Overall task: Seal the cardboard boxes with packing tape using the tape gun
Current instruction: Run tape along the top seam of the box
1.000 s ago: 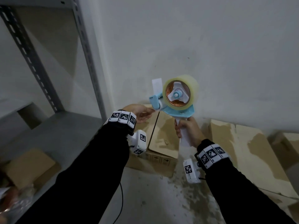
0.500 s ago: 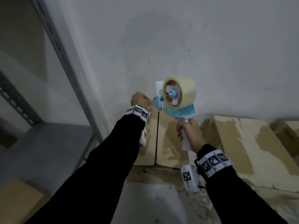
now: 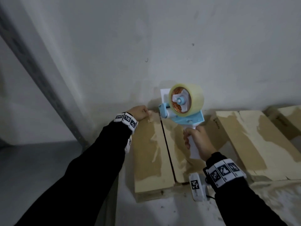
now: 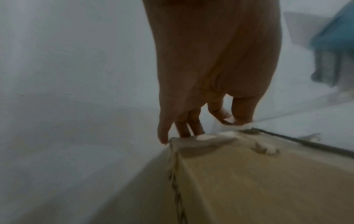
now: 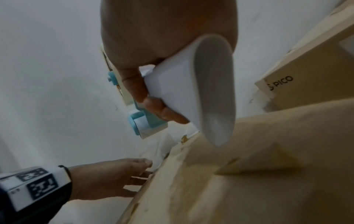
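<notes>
A cardboard box (image 3: 149,152) with torn paper patches lies against the wall, its centre seam (image 3: 167,149) open between two closed flaps. My right hand (image 3: 197,139) grips the white handle (image 5: 191,84) of a blue tape gun (image 3: 180,116) carrying a clear tape roll (image 3: 195,98). The gun's front roller hangs just above the seam's far end. My left hand (image 3: 140,112) rests at the box's far left edge. In the left wrist view thumb and forefinger (image 4: 231,119) pinch what looks like a clear tape end, from which a faint strip runs right toward the gun.
More flat cardboard boxes (image 3: 252,141) lie to the right along the wall, one marked PICO (image 5: 283,84). A grey metal rack upright (image 3: 48,88) slants at the left with a grey shelf surface (image 3: 40,160) below it. The white wall (image 3: 162,46) stands directly behind the box.
My left hand left the gun's front and dropped to the box's far edge. The tape gun came down closer to the seam's far end. The head view swung nearer the box.
</notes>
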